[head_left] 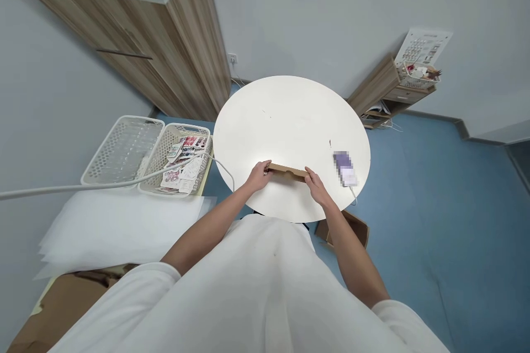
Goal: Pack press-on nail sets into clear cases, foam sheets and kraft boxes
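Observation:
A flat brown cardboard box (288,172) is held between my two hands over the near part of the round white table (290,116). My left hand (259,175) grips its left end, with the fingers closed round the edge. At the opposite end, my right hand (316,185) is closed on the box's right side. The box is seen nearly edge-on, so what is in it, if anything, is hidden. To the right of my right hand lies a blurred purple and white thing (345,168) with a white cable at its lower end.
Left of the table stand a white basket of printed packets (147,182) and another basket with clear items (120,149). White sheets (120,226) lie nearer me. An open cardboard box (358,227) sits on the floor. A white cable (103,183) crosses the left side.

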`<state>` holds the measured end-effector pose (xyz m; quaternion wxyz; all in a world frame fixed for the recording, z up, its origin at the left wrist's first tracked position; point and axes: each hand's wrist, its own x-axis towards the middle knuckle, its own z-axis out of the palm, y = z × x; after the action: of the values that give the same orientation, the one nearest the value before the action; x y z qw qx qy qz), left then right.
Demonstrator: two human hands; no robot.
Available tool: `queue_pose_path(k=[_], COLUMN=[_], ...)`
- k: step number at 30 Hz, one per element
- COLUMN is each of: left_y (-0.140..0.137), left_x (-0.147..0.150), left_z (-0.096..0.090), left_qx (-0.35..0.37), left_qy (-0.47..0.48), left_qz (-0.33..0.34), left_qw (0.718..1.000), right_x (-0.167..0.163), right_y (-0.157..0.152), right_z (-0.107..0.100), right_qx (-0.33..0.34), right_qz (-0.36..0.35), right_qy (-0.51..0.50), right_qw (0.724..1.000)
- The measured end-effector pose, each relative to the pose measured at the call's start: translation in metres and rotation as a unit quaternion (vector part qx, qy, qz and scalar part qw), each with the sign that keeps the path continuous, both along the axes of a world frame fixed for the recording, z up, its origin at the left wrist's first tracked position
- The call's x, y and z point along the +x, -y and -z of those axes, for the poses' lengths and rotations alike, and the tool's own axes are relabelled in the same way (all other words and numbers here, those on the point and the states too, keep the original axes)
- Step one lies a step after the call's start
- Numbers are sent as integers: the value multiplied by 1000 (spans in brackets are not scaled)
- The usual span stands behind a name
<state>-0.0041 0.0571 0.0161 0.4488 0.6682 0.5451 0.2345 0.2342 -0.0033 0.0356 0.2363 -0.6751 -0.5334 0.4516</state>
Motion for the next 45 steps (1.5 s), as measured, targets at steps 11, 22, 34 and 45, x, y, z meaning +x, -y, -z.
queue_pose_path(k=[11, 22, 34, 45], left_y=[-18, -22, -13, -22], left_x=[7, 10, 2, -9], left_z=[-4, -11, -22, -4], left_qx=[58, 89, 82, -93], left_qy=[-94, -115, -100, -24], left_qz=[-20, -26, -18, -18], left_qw=[994, 989, 991, 995], right_x=[-5, -4, -1, -22], right_y=[-39, -40, -29, -28], right_z=[-9, -11, -3, 2], right_qx=[63, 37, 3, -77], right_qz=[48, 84, 111, 164], right_qy=[103, 40, -64, -91], right_qw=[991, 995, 992, 979])
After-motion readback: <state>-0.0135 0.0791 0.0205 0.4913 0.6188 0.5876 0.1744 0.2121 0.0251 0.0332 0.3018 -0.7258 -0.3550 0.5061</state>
